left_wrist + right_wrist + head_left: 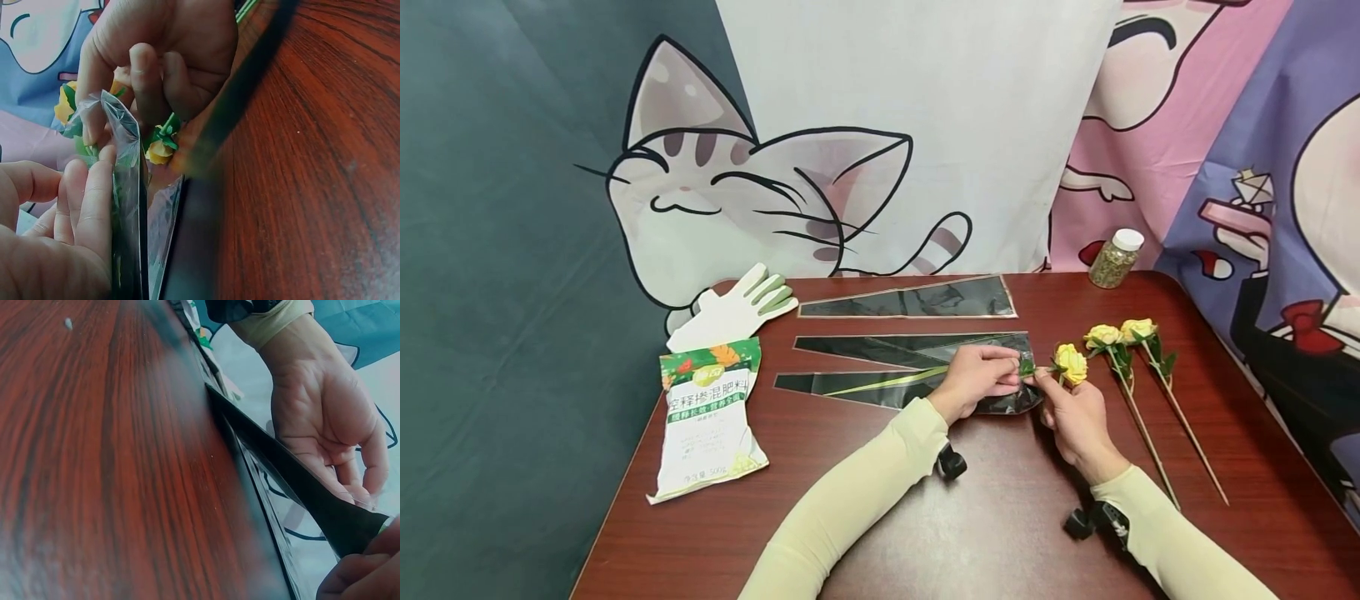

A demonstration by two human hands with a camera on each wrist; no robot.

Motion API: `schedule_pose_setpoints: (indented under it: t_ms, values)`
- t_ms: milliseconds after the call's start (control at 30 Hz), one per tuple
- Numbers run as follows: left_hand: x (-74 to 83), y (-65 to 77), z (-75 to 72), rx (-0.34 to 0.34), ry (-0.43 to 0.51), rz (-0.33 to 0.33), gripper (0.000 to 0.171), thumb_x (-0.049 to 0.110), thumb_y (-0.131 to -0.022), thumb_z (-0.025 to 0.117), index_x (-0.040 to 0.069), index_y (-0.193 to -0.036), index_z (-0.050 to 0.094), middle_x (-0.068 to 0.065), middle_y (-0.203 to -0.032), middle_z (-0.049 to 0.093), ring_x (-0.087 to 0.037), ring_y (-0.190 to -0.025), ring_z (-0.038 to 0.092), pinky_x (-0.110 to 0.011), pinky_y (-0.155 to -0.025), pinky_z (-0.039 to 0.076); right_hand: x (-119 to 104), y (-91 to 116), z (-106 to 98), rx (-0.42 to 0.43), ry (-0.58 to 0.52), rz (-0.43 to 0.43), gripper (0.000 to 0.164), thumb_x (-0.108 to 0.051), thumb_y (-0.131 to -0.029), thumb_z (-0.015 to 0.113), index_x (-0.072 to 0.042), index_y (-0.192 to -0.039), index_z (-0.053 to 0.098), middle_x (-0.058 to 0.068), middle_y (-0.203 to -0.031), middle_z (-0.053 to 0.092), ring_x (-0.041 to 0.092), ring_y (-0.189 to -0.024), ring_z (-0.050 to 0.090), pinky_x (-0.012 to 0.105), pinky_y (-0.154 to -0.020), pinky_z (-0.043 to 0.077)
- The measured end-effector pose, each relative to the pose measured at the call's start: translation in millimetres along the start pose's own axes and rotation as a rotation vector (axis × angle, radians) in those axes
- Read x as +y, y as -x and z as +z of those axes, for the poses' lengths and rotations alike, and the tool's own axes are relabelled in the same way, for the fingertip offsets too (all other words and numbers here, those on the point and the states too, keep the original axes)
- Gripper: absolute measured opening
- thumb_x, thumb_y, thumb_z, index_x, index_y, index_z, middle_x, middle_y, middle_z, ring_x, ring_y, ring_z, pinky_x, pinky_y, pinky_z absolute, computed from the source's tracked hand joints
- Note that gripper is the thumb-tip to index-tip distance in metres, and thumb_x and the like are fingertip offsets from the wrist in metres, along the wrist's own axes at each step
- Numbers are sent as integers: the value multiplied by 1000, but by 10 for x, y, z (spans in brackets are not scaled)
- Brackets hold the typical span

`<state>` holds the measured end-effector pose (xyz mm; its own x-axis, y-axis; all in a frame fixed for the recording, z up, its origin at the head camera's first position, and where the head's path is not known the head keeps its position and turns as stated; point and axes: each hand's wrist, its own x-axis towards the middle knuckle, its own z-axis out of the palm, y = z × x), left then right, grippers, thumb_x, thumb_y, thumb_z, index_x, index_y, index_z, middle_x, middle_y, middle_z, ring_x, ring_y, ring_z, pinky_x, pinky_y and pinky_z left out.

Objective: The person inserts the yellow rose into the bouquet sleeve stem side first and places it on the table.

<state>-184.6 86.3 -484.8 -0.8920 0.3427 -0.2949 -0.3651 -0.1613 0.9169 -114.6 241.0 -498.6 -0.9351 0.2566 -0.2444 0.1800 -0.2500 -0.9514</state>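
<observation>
A yellow artificial rose [1070, 364] lies lengthwise in the nearest flower sleeve [790, 383], its bloom outside the wide end and its green stem showing through the film. My right hand [1075, 421] pinches the stem just under the bloom. At the sleeve's mouth, my left hand [977, 379] pinches the clear film beside a green leaf [1027, 367]. The left wrist view shows the sleeve's raised clear edge [128, 134] between both hands. In the right wrist view the sleeve's dark side [294, 469] slants towards the right fingers [362, 572]. Exact fingertip contact is partly hidden.
Two more sleeves, a middle one [835, 345] and a far one [925, 300], lie behind. Two yellow roses [1138, 417] [1187, 425] lie at right. A lidded jar [1114, 260] stands at the back right. A fertilizer bag [707, 425] and white-green gloves [730, 312] lie left.
</observation>
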Motion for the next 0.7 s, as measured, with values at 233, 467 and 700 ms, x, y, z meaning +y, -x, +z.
schedule_pose_setpoints:
  t_ms: [233, 467, 700]
  values:
    - [22, -7, -13, -9, 18, -14, 21, -3, -96, 66, 3, -108, 82, -7, -82, 77, -10, -65, 71, -28, -70, 68, 22, -13, 26, -29, -5, 6, 23, -20, -105, 69, -18, -83, 74, -12, -47, 42, 3, -40, 33, 26, -42, 18]
    - [34, 1, -5, -34, 3, -2, 27, -3, -95, 66, -7, -121, 76, -33, -111, 75, -8, -65, 71, -27, -71, 68, 30, -12, 29, -68, 48, 38, 26, -24, -104, 70, -19, -80, 67, -10, -46, 40, 6, -39, 36, 23, -43, 31]
    - [42, 3, -20, -46, 6, -4, 28, -3, -95, 66, -8, -122, 75, -31, -110, 76, -8, -66, 71, -27, -71, 68, 36, -9, 10, -119, -29, 45, 14, -25, -107, 67, -16, -97, 69, -10, -62, 64, 5, -38, 41, 20, -45, 35]
